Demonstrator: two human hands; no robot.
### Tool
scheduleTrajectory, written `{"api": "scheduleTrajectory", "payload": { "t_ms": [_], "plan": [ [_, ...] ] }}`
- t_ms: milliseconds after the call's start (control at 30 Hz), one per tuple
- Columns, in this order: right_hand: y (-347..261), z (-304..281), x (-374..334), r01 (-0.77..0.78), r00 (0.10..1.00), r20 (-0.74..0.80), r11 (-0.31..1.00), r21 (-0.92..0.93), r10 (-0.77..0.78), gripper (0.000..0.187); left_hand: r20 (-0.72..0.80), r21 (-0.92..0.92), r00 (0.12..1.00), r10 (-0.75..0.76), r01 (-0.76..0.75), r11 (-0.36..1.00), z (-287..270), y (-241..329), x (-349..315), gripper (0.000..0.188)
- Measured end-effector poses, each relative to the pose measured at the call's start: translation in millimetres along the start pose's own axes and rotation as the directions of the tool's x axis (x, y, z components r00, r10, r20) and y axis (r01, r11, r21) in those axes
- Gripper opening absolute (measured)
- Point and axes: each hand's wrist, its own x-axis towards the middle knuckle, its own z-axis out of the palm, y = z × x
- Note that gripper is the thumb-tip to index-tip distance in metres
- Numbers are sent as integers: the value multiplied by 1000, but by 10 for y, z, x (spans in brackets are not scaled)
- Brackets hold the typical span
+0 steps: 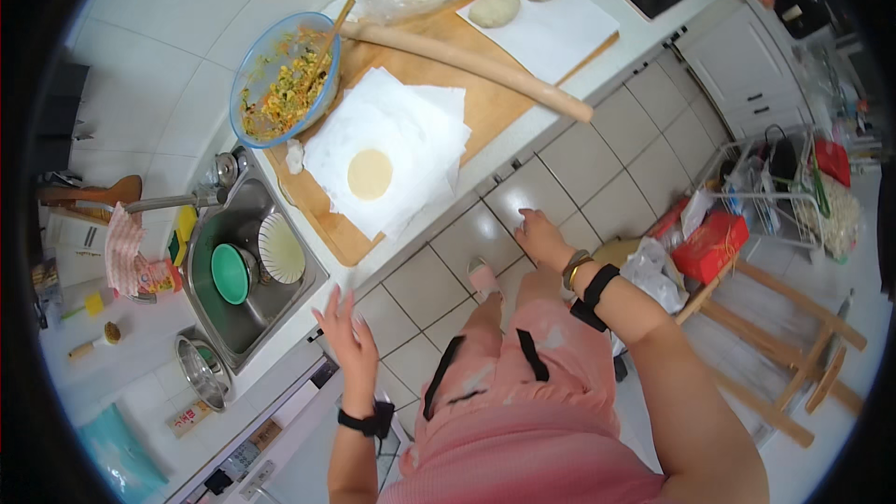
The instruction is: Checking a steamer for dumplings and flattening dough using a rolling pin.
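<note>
On the white surface (551,93), a thin dough round (370,174) lies on paper; left hand (350,341) and right hand (541,238) hover empty, grips spread apart; red boxes (709,245) lie right.

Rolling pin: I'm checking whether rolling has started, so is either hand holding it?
No. The rolling pin lies on the wooden board, with both hands empty below the counter edge.

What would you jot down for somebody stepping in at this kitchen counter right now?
Left hand: open, holding nothing, raised in front of the sink.
Right hand: open and empty, in front of the counter edge.
On the wooden board: a flat round of dough on white paper sheets, with a long rolling pin behind it.
Filling bowl with a utensil stands at the board's left end.
Done: one round rolled flat.
Left: two dough lumps on the far paper, unrolled; the round has no filling on it.
</note>
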Motion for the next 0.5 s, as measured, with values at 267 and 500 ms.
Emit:
{"api": "scheduleTrajectory", "payload": {
  "t_ms": [267, 500],
  "plan": [
    [657, 788, 1145, -466, 870, 382, 773, 430, 311, 70, 226, 221, 956, -188, 138, 965, 89, 296, -858, 40],
    [1025, 1009, 1777, 9, 966, 254, 992, 130, -42, 41, 233, -134, 835, -499, 536, 834, 516, 385, -908, 35]
  ]
}}
